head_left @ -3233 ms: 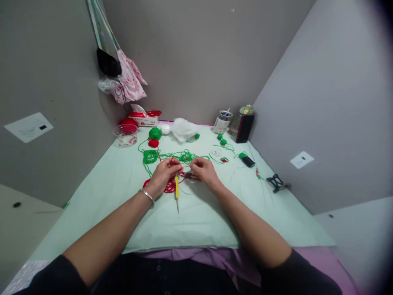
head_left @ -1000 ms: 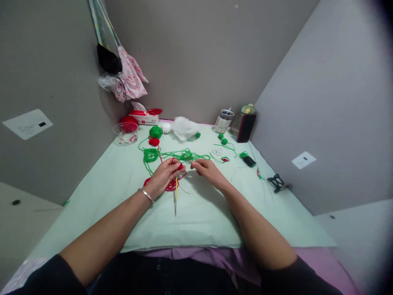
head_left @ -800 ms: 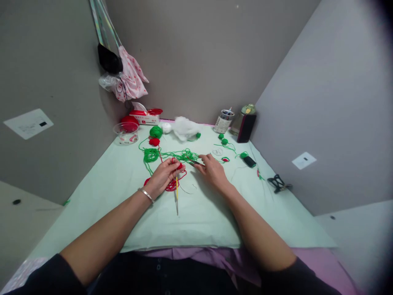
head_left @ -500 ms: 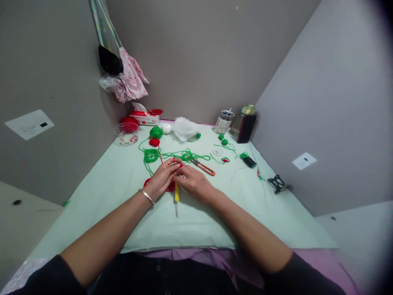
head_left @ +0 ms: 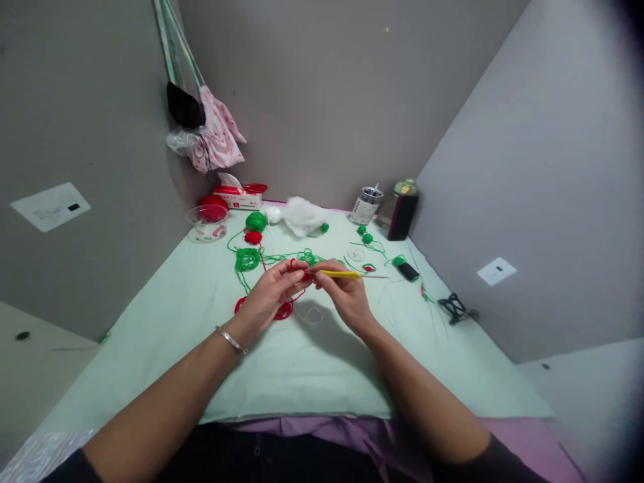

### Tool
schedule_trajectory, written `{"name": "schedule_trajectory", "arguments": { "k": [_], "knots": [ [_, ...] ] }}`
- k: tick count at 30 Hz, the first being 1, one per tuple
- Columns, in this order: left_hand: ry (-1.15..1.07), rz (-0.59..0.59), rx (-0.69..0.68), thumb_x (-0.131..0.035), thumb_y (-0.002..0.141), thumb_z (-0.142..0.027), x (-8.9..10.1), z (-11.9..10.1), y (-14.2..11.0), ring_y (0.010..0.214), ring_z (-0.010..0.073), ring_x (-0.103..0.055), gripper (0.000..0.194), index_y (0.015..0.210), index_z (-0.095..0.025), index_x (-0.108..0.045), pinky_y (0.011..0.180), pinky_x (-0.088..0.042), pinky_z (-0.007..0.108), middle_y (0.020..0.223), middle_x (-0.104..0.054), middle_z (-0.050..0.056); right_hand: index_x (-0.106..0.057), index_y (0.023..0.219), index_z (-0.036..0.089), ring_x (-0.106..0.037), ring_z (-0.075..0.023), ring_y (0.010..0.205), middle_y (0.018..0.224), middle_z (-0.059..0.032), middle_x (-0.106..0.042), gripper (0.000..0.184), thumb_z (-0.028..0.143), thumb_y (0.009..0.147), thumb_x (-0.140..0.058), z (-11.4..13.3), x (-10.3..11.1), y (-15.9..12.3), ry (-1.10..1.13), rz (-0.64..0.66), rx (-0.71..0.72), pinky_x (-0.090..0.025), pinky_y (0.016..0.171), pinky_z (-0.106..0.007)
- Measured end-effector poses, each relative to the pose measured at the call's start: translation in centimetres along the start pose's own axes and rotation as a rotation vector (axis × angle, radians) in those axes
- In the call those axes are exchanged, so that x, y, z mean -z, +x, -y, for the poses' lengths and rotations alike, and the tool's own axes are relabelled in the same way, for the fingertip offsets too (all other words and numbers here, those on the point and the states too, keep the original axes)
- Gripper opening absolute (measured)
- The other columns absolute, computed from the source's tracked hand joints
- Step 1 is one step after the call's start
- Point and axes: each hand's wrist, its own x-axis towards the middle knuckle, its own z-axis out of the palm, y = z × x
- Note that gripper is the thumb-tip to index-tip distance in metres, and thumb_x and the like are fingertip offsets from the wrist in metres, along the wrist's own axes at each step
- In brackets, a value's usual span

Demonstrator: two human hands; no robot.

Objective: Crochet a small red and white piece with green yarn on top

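Note:
My left hand (head_left: 274, 288) pinches a small piece of red crochet work (head_left: 306, 276), with red yarn (head_left: 292, 264) looped round a finger. In my right hand (head_left: 347, 295) is a crochet hook (head_left: 339, 274) with a yellow handle, its thin metal shaft sticking out to the right. The hook's left tip meets the red piece between the two hands, where fingers partly hide it. Coiled red yarn (head_left: 285, 310) lies on the table under my left hand, beside a loop of pale thread (head_left: 312, 315).
Green yarn (head_left: 247, 259) and a small red ball (head_left: 253, 237) lie left of centre. White stuffing (head_left: 303, 216), a tissue box (head_left: 241, 198) and a clear tub (head_left: 208, 228) stand behind. To the right are a can (head_left: 366, 205), a bottle (head_left: 405, 191), a phone (head_left: 402, 218) and a black clip (head_left: 457, 308).
The yellow hook has swung from pointing down toward me to lying level, pointing right. My right hand has shifted right and now covers the orange-handled cutter. The red piece stays in my left hand.

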Motion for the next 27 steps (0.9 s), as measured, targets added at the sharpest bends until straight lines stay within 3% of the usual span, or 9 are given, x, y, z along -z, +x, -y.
{"name": "schedule_trajectory", "arguments": {
  "k": [3, 6, 10, 18, 22, 27],
  "knots": [
    [0.025, 0.002, -0.05, -0.089, 0.08, -0.023, -0.7, -0.4, -1.4, 0.101, 0.0208, -0.073, 0.023, 0.099, -0.017, -0.077, 0.096, -0.059, 0.033, 0.107, -0.075, 0.005, -0.077, 0.106, 0.023, -0.065, -0.0149, 0.072, 0.096, -0.0042, -0.071, 0.028, 0.043, 0.104, -0.058, 1.8, 0.6, 0.3, 0.135, -0.031, -0.082, -0.059, 0.068, -0.031],
    [0.064, -0.023, -0.078, -0.087, 0.083, -0.024, -1.2, -0.5, -2.9, 0.09, 0.0194, -0.075, 0.023, 0.102, -0.019, -0.076, 0.089, -0.061, 0.033, 0.104, -0.075, 0.004, -0.081, 0.095, 0.024, -0.064, -0.014, 0.073, 0.096, -0.0027, -0.071, 0.015, 0.037, 0.095, -0.073, 3.8, 1.0, 0.2, 0.351, -0.056, -0.185, -0.058, 0.07, -0.031],
    [0.115, -0.038, -0.098, -0.085, 0.085, -0.026, -1.9, -0.5, -4.5, 0.085, 0.0194, -0.074, 0.029, 0.111, -0.021, -0.075, 0.081, -0.061, 0.032, 0.102, -0.076, 0.004, -0.084, 0.098, 0.027, -0.065, -0.0161, 0.077, 0.096, -0.0034, -0.074, 0.012, 0.034, 0.095, -0.074, 5.8, 1.1, -0.9, 0.344, -0.072, -0.214, -0.057, 0.073, -0.033],
    [0.138, -0.007, -0.084, -0.082, 0.086, -0.02, -2.6, 0.3, -6.2, 0.097, 0.0208, -0.072, 0.028, 0.113, -0.025, -0.077, 0.091, -0.056, 0.031, 0.102, -0.078, 0.003, -0.085, 0.102, 0.033, -0.067, -0.0188, 0.082, 0.095, -0.0041, -0.073, 0.013, 0.031, 0.097, -0.073, 5.9, -0.8, -4.2, 0.3, -0.211, -0.174, -0.06, 0.077, -0.036],
    [0.101, -0.03, -0.065, -0.084, 0.085, -0.023, -2.5, 0.7, -6.4, 0.087, 0.0188, -0.071, 0.032, 0.116, -0.024, -0.076, 0.089, -0.058, 0.03, 0.099, -0.077, 0.002, -0.085, 0.103, 0.032, -0.069, -0.0188, 0.081, 0.099, -0.0061, -0.07, 0.014, 0.036, 0.097, -0.074, 5.9, -1.7, -5.3, 0.383, -0.229, -0.241, -0.063, 0.07, -0.035],
    [0.1, 0.003, -0.037, -0.077, 0.093, -0.032, -2.4, 0.9, -6.7, 0.095, 0.0221, -0.074, 0.035, 0.127, -0.024, -0.076, 0.095, -0.06, 0.035, 0.105, -0.078, 0.005, -0.086, 0.102, 0.033, -0.071, -0.0212, 0.09, 0.098, -0.0065, -0.072, 0.014, 0.034, 0.097, -0.073, 5.8, -1.7, -6.0, 0.375, -0.275, -0.256, -0.064, 0.075, -0.035]
  ]
}}
